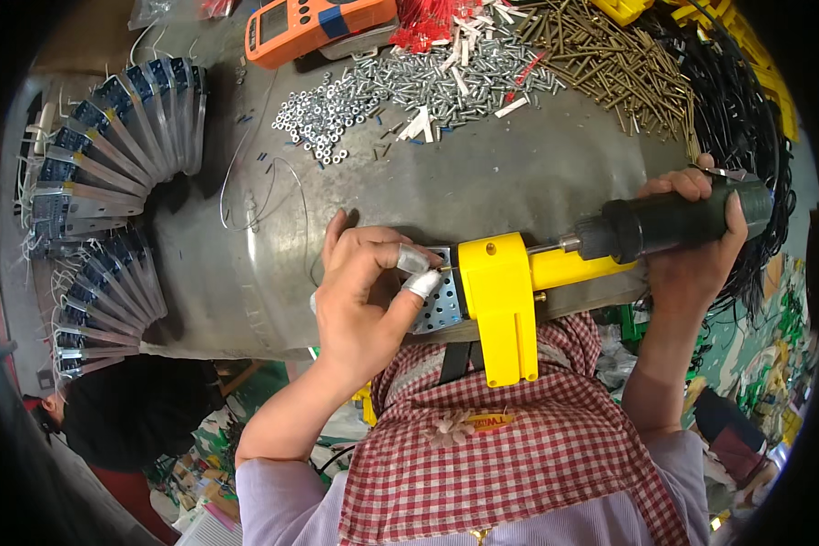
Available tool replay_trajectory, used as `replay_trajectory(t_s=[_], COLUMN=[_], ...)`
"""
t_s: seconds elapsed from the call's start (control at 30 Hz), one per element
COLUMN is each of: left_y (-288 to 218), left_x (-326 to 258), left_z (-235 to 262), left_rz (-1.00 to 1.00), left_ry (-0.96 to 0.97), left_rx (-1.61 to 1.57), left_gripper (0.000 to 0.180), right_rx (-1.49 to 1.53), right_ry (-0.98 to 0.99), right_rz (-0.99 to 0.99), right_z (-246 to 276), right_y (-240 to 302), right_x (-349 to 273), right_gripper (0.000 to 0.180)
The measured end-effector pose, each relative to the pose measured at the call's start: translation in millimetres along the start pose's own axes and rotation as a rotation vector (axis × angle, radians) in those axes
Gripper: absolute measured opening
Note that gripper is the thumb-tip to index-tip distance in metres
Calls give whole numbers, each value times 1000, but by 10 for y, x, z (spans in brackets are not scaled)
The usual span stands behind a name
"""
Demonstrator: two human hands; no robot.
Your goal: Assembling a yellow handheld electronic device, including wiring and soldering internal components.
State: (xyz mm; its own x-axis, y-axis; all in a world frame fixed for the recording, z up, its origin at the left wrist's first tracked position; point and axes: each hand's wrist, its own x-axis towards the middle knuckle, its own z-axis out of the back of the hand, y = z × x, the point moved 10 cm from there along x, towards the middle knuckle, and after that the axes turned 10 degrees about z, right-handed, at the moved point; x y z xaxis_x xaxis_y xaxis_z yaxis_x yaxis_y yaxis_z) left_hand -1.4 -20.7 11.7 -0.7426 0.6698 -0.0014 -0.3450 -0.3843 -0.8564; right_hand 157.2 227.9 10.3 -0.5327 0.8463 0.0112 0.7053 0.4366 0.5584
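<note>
A yellow plastic housing (pixel 499 291) with a long arm lies at the table's near edge, in front of my apron. Against its left side sits a blue-grey metal plate (pixel 442 308) full of round holes. My left hand (pixel 359 291) is at that plate, its taped thumb and forefinger pinched together beside a small brass-coloured tip; what they hold is too small to name. In my right hand (pixel 692 259) is a dark electric screwdriver (pixel 678 221), held level. Its bit (pixel 551 246) points left and reaches the right side of the housing.
Loose nuts (pixel 323 118), silver screws (pixel 409 86) and long brass-coloured screws (pixel 601 55) lie in heaps beyond my hands. An orange multimeter (pixel 318 27) stands behind them. Black cables (pixel 737 118) pile up at right, fanned circuit boards in clear sleeves (pixel 109 164) at left. Another person (pixel 136 419) is lower left.
</note>
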Motion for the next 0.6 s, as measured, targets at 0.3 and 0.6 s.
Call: replay_trajectory(t_s=[0.3, 0.6], left_y=[6, -34], left_x=[-20, -15], left_z=[-34, -13], left_rz=[-47, -62], left_ry=[65, 5], left_rx=[-59, 8], left_gripper=[23, 21], right_rx=[-32, -9], right_ry=[-19, 17], right_rz=[6, 8], right_z=[29, 32], right_y=[4, 13], right_x=[5, 12], right_gripper=[41, 41])
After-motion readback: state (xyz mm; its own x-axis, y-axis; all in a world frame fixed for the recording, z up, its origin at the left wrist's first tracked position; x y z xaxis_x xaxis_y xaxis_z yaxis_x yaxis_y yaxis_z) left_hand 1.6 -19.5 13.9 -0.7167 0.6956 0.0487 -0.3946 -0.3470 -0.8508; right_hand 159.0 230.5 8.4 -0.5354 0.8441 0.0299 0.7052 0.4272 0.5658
